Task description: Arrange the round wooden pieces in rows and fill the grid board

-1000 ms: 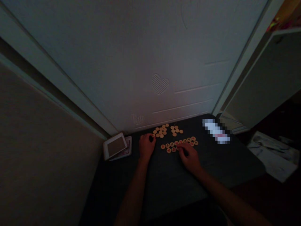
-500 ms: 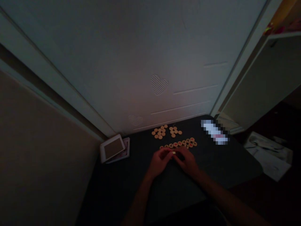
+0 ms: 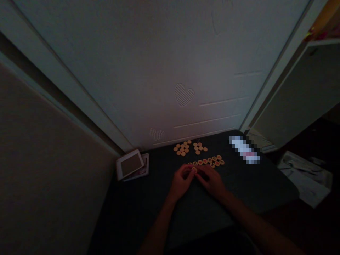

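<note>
My left hand is closed, pinching a round wooden Chinese chess piece between thumb and fingers. My right hand meets it from the other side, its thumb and fingertips closed at the piece's right edge. Just beyond my hands lies a row of marked pieces, some with red and some with dark characters. My fingers hide part of the row's left end and front. Two groups of plain-faced pieces, a left group and a smaller right group, lie farther back.
The dark table stands against a pale panel with embossed hearts. A white-framed tablet-like object rests on another flat item at the left. A blurred white object lies at the right; a white box-like item sits beyond the edge.
The piece between my hands has turned from nearly edge-on to showing its flat face. My hands stay close together. The whole view has shifted slightly.
</note>
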Tool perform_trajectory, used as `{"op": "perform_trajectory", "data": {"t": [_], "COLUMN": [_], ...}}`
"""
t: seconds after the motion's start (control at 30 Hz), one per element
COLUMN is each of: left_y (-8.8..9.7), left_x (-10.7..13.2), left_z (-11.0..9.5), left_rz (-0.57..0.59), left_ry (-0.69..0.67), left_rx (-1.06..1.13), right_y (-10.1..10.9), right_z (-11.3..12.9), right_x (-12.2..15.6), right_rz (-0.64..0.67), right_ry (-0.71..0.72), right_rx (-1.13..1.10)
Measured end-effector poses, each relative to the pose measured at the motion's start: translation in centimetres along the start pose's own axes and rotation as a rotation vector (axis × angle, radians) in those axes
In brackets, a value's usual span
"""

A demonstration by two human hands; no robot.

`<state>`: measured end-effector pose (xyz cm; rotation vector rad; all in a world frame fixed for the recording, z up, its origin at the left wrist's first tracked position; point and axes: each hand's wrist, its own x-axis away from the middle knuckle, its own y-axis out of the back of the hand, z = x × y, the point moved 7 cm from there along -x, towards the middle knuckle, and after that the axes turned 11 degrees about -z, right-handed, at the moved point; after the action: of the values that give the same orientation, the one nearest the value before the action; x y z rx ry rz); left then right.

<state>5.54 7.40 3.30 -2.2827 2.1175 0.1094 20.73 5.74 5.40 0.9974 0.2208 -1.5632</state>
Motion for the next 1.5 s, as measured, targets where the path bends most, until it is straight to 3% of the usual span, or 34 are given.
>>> {"op": "perform_trajectory", "data": {"t": [0.27, 0.83, 1.07, 1.3, 1.4, 1.5], "left_y": [0.4, 0.1, 3.7, 4.6, 4.1, 2.6], "left_x": [0.2, 0.2, -1.4, -1.8, -1.5, -0.9], "left_z": [0.7, 0.1, 0.3, 0.1, 0.2, 0.3], "left_rz": [0.019, -0.001, -0.229, -0.174, -0.151, -0.014], "left_ry": [0.041, -0.048, -0.063, -0.122, -0.085, -0.008], "left_rx": [-0.03, -0.028, -0.062, -0.19, -0.166, -0.073], "right_y": [-0.7, -1.0, -0.2, -0.2, -0.2, -0.3], "right_z": [0.1, -0.2, -0.2, -0.1, -0.2, 0.2], "right_x": [0.4, 0.4, 0.1, -0.2, -0.3, -0.2], "right_rz": [0.055, 0.071, -0.009, -0.009, 0.0, 0.041], "right_ry": [0.041, 0.037, -0.009, -0.026, -0.037, -0.004], "right_rx": [-0.017, 0.018, 0.025, 0.005, -0.001, -0.019]}}
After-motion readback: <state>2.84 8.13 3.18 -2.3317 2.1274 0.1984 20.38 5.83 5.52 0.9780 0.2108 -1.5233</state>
